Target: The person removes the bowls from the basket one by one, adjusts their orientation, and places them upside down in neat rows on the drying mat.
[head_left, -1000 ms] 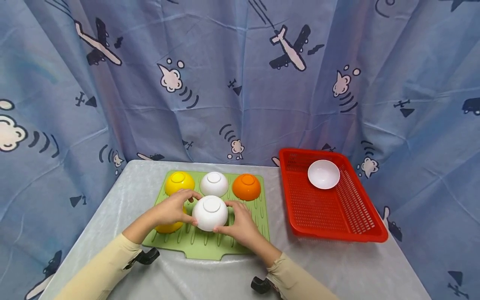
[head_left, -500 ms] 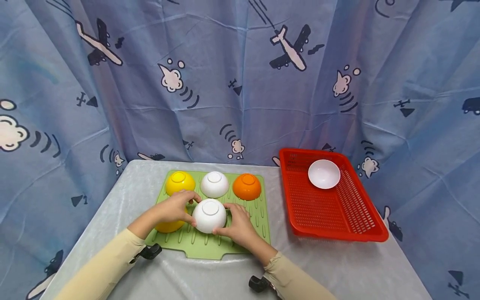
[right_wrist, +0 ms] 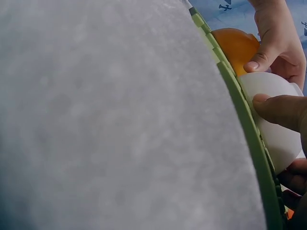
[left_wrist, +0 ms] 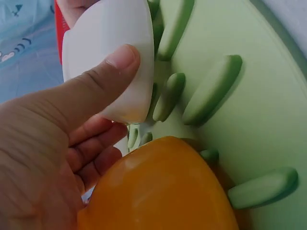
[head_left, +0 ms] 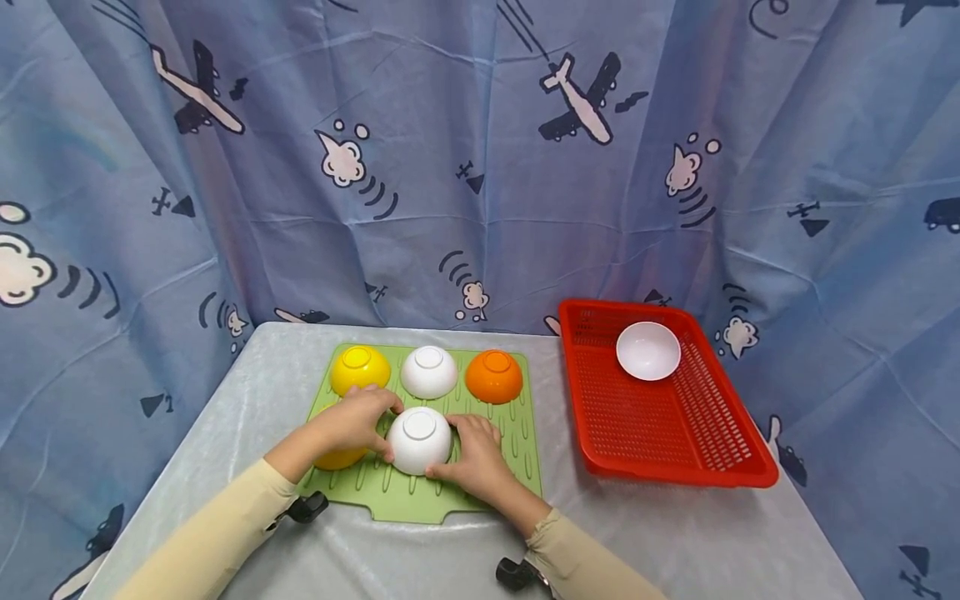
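A white bowl [head_left: 420, 442], bottom up, sits low over the green draining mat [head_left: 405, 504] in the front row. My left hand [head_left: 354, 423] grips its left side, thumb in front and fingers behind. From the right, my right hand [head_left: 478, 457] holds the same bowl between thumb and fingers. The left wrist view shows the white bowl [left_wrist: 112, 52] with its rim by the mat's ridges. Just beside it stands an upturned yellow bowl [left_wrist: 163, 187], partly covered by my left hand in the head view. In the right wrist view both thumbs press the white bowl [right_wrist: 273, 124].
Behind, an upturned yellow bowl [head_left: 360, 369], a white one [head_left: 429, 372] and an orange bowl [head_left: 494, 377] stand in a row on the mat. To the right is a red basket [head_left: 585, 417] with a white bowl [head_left: 648, 350] lying face up inside. A patterned curtain [head_left: 480, 167] hangs behind the table.
Both hands have brought the white bowl down and slightly nearer the front of the mat. The other bowls and the basket stay in place.
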Tool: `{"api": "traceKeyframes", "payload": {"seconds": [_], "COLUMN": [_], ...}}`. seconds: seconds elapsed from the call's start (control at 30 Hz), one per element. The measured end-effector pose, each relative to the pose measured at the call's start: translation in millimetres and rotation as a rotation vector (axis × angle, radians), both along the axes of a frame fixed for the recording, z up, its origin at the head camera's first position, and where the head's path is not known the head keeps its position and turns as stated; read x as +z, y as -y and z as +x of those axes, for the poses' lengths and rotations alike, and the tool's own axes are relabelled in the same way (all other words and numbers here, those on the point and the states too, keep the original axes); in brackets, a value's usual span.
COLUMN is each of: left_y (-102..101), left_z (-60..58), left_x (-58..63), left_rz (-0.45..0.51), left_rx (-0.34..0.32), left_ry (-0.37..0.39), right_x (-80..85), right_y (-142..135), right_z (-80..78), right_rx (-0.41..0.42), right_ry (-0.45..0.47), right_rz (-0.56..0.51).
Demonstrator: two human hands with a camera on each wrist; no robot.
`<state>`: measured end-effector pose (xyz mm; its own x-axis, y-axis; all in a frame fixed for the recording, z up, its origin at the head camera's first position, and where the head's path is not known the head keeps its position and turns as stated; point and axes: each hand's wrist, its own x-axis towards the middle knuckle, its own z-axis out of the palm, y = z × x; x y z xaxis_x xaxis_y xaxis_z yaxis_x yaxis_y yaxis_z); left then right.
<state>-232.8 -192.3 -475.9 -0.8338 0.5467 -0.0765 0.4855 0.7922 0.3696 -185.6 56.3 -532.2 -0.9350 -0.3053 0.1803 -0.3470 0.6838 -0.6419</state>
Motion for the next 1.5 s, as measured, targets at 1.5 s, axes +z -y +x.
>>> {"api": "traceKeyframes", "payload": {"seconds": [1.5], "left_y": [-22], "left_z": [12.4], "left_x": [2.8], "left_rz": [0.287], "left_rx": [0.103], "left_ry": [0.12], "right_x": [43.8], "right_y": [-19], "right_z": [10.6], "right_rx": [0.113], "right_ry": [0.021], "right_rz": [-0.018]}}
